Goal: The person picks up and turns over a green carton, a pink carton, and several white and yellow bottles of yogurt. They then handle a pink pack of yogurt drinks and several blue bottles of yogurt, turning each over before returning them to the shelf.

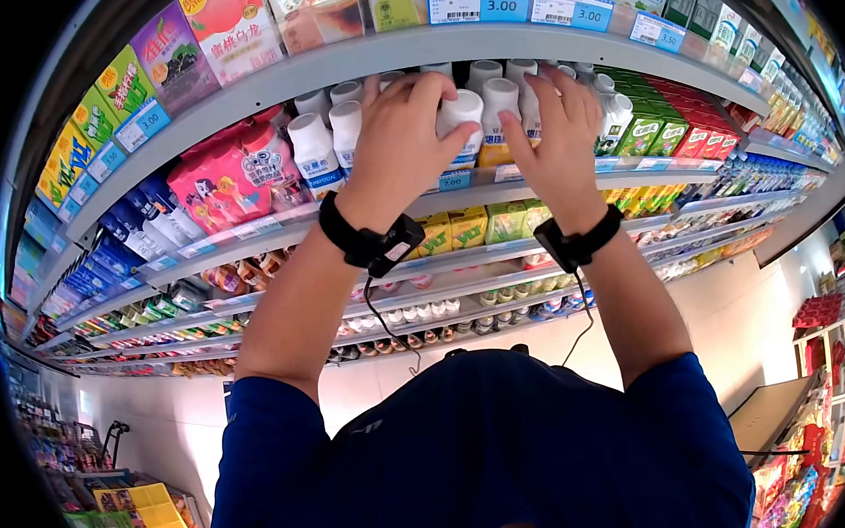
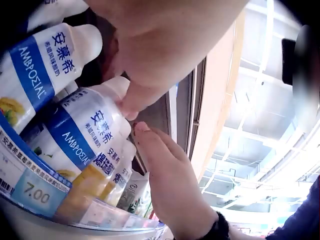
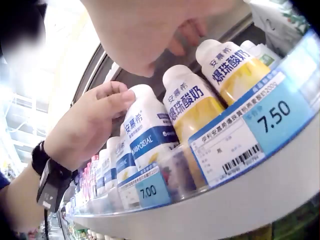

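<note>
My left hand (image 1: 402, 139) reaches over the front row of a shelf and pinches the white cap of a yogurt bottle (image 3: 147, 132) with a blue band. This bottle stands upright behind the clear shelf lip; the thumb lies right on its cap. To its right are yellow-labelled yogurt bottles (image 3: 192, 102) with white caps. Above these hovers my right hand (image 1: 565, 142), fingers spread and reaching toward the back bottles, with no thing seen in its grasp. More blue-banded bottles (image 2: 47, 75) stand beside the left hand.
A grey shelf edge (image 1: 396, 47) with cartons on it runs close above both hands. Pink packs (image 1: 227, 172) stand to the left, green cartons (image 1: 645, 127) to the right. Price tags (image 3: 277, 115) line the shelf lip. Lower shelves hold more drinks.
</note>
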The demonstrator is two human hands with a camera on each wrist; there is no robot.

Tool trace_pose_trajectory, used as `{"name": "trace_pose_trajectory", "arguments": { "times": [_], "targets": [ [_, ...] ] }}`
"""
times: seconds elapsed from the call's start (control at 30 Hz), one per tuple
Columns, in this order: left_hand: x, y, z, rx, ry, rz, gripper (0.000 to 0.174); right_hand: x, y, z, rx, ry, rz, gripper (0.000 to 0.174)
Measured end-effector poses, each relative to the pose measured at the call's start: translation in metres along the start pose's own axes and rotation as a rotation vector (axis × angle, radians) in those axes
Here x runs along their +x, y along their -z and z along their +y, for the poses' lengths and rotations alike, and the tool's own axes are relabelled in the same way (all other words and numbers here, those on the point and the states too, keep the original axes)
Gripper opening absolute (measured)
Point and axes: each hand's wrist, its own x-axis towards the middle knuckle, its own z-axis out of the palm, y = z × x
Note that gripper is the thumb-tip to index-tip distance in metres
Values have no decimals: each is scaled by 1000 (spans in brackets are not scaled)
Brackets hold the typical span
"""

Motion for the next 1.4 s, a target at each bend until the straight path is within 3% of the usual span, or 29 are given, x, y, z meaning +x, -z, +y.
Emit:
{"name": "trace_pose_trajectory", "arguments": {
  "times": [0.03,0.1,0.13,0.17,0.23,0.3,0.37,0.4,0.57,0.63,0.7,0.87,0.93,0.97,1.03,1.07,1.23,1.3,1.33,1.4],
  "targets": [
    [-1,1,2,-75,-31,56,34,-5,4,-6,1,-2,3,53],
    [-2,6,9,-147,-67,111,35,-16,13,-19,290,41,-9,58],
    [-2,11,15,-275,3,147,35,-21,16,-23,335,76,-1,72],
    [-2,17,21,-403,74,182,36,-25,19,-30,334,71,1,72],
    [0,25,28,-557,114,196,36,-28,21,-43,802,-197,-75,82],
    [0,38,36,-876,246,141,39,-34,22,-47,854,-232,-172,83],
    [-5,43,43,-993,300,91,39,-36,32,-59,1469,-612,-413,77],
    [-11,39,41,-1033,340,56,39,-42,33,-59,1562,-657,-503,71],
    [-65,16,32,-1204,561,-36,49,-74,28,-62,1604,-694,-513,64],
    [-90,7,27,-1151,497,-147,57,-82,31,-62,1632,-819,-528,64],
    [-104,5,31,-1168,589,-220,58,-93,26,-59,1600,-819,-550,63],
    [-115,0,27,-1093,589,-283,56,-99,23,-63,1552,-862,-594,64],
    [-114,5,31,-969,682,-299,55,-99,23,-70,1238,-727,-406,68],
    [-115,5,36,-968,681,-295,55,-97,27,-73,1239,-723,-407,68],
    [-112,1,49,-1188,627,-196,55,-87,36,-77,441,-317,-257,72],
    [-109,1,50,-1187,619,-189,55,-85,34,-82,400,-257,-153,75],
    [-104,1,48,-1219,714,-192,45,-78,39,-92,373,-209,-114,77],
    [-107,5,35,-1234,739,-283,46,-74,50,-86,627,-266,-271,57],
    [-107,8,29,-1234,745,-281,46,-74,51,-79,631,-267,-276,57],
    [-106,13,18,-1341,713,-403,47,-71,48,-65,1246,-880,-513,29]
  ]
}}
